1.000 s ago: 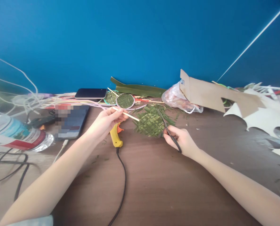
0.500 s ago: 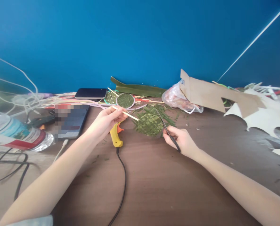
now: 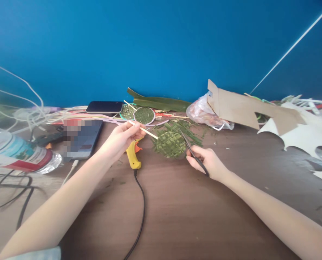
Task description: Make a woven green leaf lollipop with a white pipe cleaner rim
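Note:
Pinched in my left hand (image 3: 128, 135) is a thin pale wooden stick (image 3: 150, 134). Its far end meets a round fan of woven green leaf strips (image 3: 171, 144), held above the table. My right hand (image 3: 207, 161) grips dark scissors (image 3: 194, 154), whose blades lie along the fan's right edge; whether the blades are parted I cannot tell. Loose leaf cuttings (image 3: 192, 134) lie behind and beneath the fan. Just below my left hand a yellow glue gun (image 3: 133, 157) with an orange trigger rests on the table.
Two small round woven fans (image 3: 144, 115) lie at the back, beside a phone (image 3: 104, 107) and a long leaf (image 3: 163, 103). A tablet-like device (image 3: 89, 141) and a plastic bottle (image 3: 22, 153) are left. Cut cardboard (image 3: 239, 106) and a plastic bag (image 3: 204, 112) lie right. A black cord (image 3: 143, 209) crosses the table.
The woven fan has shifted slightly left and turned a little on its stick. The scissors still follow its right edge, and both hands have barely moved.

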Demonstrator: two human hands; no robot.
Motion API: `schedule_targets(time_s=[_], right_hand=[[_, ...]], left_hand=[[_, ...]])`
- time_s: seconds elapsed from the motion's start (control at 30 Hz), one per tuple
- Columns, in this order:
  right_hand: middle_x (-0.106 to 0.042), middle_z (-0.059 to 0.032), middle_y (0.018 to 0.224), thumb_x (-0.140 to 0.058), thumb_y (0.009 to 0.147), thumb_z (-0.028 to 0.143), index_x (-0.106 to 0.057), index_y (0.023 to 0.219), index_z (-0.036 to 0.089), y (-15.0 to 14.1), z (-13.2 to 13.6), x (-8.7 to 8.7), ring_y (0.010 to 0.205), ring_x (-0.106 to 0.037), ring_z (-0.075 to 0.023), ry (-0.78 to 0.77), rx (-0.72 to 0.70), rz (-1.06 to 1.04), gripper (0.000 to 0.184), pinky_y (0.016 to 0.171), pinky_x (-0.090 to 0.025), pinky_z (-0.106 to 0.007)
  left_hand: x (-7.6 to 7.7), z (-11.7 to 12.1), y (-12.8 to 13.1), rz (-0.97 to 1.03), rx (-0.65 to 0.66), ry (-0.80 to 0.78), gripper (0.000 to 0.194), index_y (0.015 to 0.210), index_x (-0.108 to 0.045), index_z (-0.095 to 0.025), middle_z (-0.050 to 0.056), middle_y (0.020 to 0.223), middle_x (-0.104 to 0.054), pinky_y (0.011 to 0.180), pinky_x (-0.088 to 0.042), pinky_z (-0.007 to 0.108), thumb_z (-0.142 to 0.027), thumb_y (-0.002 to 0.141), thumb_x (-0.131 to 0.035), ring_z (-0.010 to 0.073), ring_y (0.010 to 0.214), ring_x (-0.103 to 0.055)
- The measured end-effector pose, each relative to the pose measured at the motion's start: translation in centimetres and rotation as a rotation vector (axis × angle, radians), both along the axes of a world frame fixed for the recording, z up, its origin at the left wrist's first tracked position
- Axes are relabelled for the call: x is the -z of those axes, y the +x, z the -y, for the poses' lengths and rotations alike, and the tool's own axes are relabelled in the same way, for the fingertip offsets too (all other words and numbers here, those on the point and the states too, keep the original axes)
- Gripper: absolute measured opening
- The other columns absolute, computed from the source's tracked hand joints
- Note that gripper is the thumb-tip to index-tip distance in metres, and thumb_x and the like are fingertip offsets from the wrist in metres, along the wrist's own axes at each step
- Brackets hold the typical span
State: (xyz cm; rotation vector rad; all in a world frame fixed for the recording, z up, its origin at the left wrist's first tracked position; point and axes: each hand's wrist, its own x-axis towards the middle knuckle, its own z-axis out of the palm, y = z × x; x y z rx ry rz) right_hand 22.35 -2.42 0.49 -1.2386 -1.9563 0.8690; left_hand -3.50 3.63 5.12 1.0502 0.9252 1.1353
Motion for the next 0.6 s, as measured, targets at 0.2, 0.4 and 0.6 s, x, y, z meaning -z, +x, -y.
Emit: schedule_targets(time_s=[0.2,0.4,0.6], right_hand=[[-0.032,0.0066,0.053,-0.05,0.077,0.025,-0.042,0.068,0.02,0.06,0.0,-0.27,0.049,-0.028,-0.0073,0.008,-0.045,0.01,0.013,0.044,-0.031,-0.018],[-0.035,0.0064,0.054,-0.051,0.077,0.025,-0.043,0.069,0.019,0.1,0.02,-0.32,0.049,-0.029,-0.007,-0.032,-0.068,0.004,0.013,0.044,-0.031,-0.018],[-0.036,0.0061,0.055,-0.051,0.077,0.025,-0.043,0.069,0.019,0.27,0.03,-0.06,0.048,-0.03,-0.0068,-0.065,-0.08,-0.005,0.013,0.045,-0.032,-0.018]], left_hand=[[-0.14,0.06,0.13,-0.017,0.008,0.006,0.015,0.067,-0.066,-0.012,0.001,0.063,-0.063,0.065,-0.044,0.02,-0.024,0.068,-0.073,0.0075,0.06,-0.055],[0.03,-0.12,-0.07,-0.066,0.007,0.001,0.017,0.069,-0.065,-0.013,0.001,0.064,-0.062,0.069,-0.045,0.023,-0.028,0.068,-0.074,0.0088,0.062,-0.055],[0.45,-0.38,-0.44,-0.075,0.03,0.025,0.019,0.069,-0.065,-0.014,0.0,0.064,-0.062,0.068,-0.044,0.021,-0.031,0.068,-0.074,0.0084,0.062,-0.055]])
